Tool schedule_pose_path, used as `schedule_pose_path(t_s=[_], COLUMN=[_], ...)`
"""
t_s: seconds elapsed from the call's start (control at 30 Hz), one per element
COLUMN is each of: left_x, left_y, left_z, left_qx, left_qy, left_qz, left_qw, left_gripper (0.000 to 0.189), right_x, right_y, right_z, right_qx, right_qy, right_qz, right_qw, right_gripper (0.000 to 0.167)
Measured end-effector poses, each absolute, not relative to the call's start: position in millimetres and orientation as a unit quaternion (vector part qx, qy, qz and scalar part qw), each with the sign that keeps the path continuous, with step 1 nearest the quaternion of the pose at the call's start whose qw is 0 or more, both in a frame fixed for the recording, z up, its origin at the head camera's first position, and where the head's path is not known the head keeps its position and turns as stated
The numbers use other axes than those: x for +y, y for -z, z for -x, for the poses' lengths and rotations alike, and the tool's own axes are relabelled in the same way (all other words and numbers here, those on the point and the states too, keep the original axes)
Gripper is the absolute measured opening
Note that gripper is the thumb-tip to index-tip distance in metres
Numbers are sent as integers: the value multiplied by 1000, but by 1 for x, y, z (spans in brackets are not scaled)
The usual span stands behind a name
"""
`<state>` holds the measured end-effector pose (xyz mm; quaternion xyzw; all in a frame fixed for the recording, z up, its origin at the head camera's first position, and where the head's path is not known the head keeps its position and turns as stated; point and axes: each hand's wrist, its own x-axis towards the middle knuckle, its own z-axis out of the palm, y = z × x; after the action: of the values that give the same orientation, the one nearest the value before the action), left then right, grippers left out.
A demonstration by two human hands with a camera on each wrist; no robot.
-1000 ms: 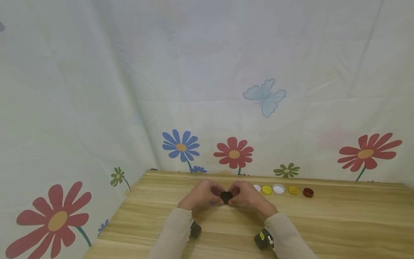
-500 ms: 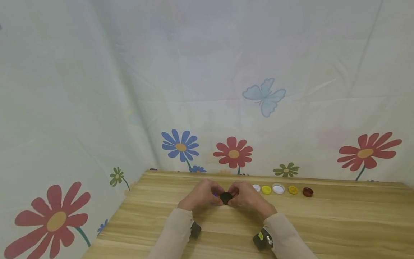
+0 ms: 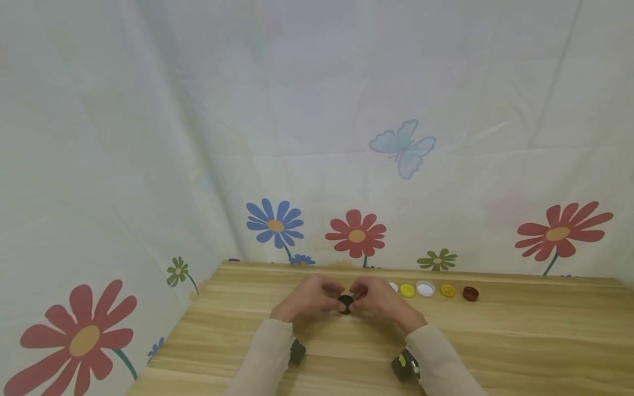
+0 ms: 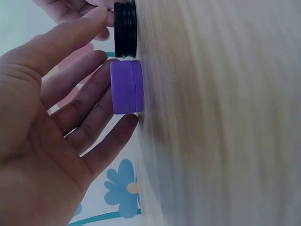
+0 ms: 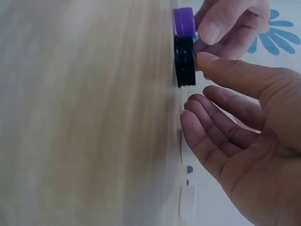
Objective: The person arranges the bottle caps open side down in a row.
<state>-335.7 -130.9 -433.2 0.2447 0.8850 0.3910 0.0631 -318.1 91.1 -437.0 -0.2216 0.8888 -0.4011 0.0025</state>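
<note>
- lower centre of the head view: a person's left grip (image 3: 308,297) and right grip (image 3: 380,297) flank a black cap (image 3: 345,304), which appears to lie flat on the bench (image 3: 545,335).
- upper right of the right wrist view: the right grip is relaxed, fingers curled round nothing, its thumb (image 5: 228,70) at the cap's top.
- left wrist view: the left grip is also released, fingers spread behind a purple cap (image 4: 126,87); whether they or the thumb (image 4: 70,37) make contact, we cannot tell.
- the purple cap sits just beside the black one, near the middle of that frame.
- right of the hands, head view: a white cap (image 3: 393,286), partly hidden, then yellow (image 3: 407,291), clear (image 3: 425,289), amber (image 3: 448,291) and dark red (image 3: 470,294) caps in a row.
- handling the black cap well likely calls for light, even thumb pressure, its base kept level, with the left fingers clear so its purple neighbour is not nudged.
</note>
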Motion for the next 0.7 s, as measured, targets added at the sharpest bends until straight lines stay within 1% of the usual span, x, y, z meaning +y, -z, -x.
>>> schedule_pose_path(t_s=[0.17,0.47,0.7], left_x=[-125,-108,-93], left_y=[433,437,438], left_z=[336,341,344], left_qx=[882,873,871], left_qy=[-404,-421,-418], left_qz=[-237,-245,-256], left_qw=[53,2,-33], left_gripper=[43,40,39], right_x=[102,120,127], right_y=[432,428,427], right_z=[321,326,327], right_qx=[886,883,884], right_qy=[412,425,429], right_qz=[214,197,184], right_qw=[-4,-21,-29], right_gripper=[29,25,28])
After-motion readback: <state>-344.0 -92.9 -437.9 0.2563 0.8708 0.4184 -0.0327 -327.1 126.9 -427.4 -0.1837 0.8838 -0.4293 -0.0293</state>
